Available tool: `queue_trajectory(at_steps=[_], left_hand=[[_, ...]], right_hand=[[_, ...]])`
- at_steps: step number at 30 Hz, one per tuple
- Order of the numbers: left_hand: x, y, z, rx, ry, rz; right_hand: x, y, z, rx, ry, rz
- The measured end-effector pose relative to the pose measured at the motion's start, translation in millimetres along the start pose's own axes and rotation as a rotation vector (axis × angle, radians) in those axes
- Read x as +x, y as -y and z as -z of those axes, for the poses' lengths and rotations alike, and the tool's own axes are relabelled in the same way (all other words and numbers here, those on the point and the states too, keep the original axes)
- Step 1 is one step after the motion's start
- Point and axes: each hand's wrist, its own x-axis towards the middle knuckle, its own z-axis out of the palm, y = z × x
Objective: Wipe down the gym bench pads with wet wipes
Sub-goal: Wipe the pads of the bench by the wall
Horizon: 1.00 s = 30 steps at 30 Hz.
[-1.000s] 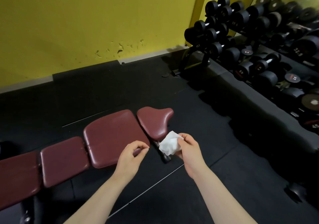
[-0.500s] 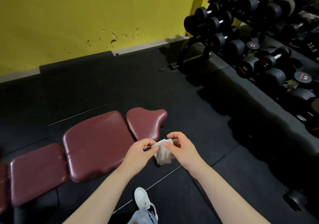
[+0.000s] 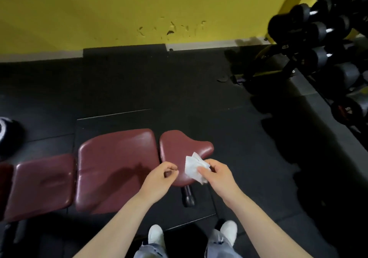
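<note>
A maroon gym bench lies across the lower left, with a small seat pad (image 3: 179, 148), a large middle pad (image 3: 115, 164) and a smaller pad (image 3: 42, 184) further left. My right hand (image 3: 219, 176) pinches a crumpled white wet wipe (image 3: 192, 167) above the seat pad's near right edge. My left hand (image 3: 159, 180) hovers beside it over the gap between the seat pad and the middle pad, fingers curled with thumb and fingertips together, holding nothing.
A rack of black dumbbells (image 3: 328, 38) fills the right side. The yellow wall (image 3: 139, 9) runs along the back above black rubber flooring (image 3: 179, 90). A black bench foot (image 3: 188, 196) sticks out below the seat pad. My white shoes (image 3: 156, 236) stand at the bottom.
My left hand has let go of the wipe and drawn left. The right hand now holds the wipe alone over the seat pad. The view has swung left and down.
</note>
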Motion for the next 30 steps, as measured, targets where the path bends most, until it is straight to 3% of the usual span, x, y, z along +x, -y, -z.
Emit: queue_trajectory(at_steps=[9, 17, 26, 30], left_hand=[[62.5, 78.0, -48.1, 0.208, -0.190, 0.323], [86.1, 123.0, -81.8, 0.185, -0.244, 0.465], [96.7, 153.2, -81.6, 0.318, -0.266, 0.382], [113.7, 167.5, -104.5, 0.254, -0.416, 0.398]], right_hand=[[162.7, -40.5, 4.5, -0.228, 0.159, -0.055], [244.9, -63.3, 0.8, -0.963, 0.403, 0.228], [298.9, -75.4, -33.4, -0.918, 0.431, 0.319], [349.8, -82.5, -67.8, -0.950, 0.332, 0.479]])
